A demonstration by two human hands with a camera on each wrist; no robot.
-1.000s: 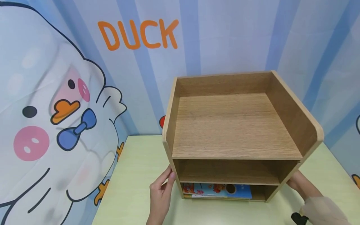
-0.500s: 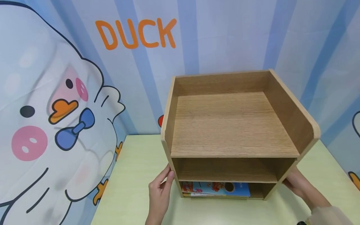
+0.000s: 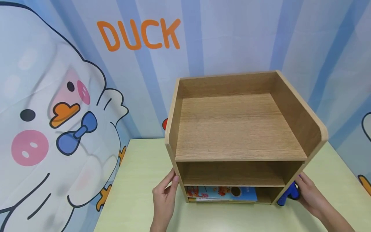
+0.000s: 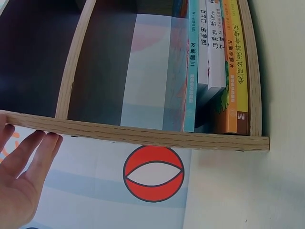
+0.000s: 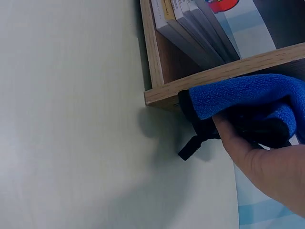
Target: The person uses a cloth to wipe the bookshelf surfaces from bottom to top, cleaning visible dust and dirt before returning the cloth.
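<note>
A wooden shelf unit stands on the pale green table. My left hand is at its left side panel, the thumb by the front edge. In the left wrist view the fingers of that hand lie fairly straight against the wooden edge. Beside the right side panel, low down, my right hand holds a folded blue cloth. The right wrist view shows this fluffy cloth with black edging and a short black tab, pressed along the wooden side, thumb tucked under its fold.
Several books fill part of the bottom compartment, their coloured spines showing in the left wrist view. A blue striped curtain with a printed duck hangs right behind the shelf. The table extends to both sides.
My right hand has come out from behind the right side panel, and the blue cloth now shows in it. The left hand stays in place. The head view has shifted slightly.
</note>
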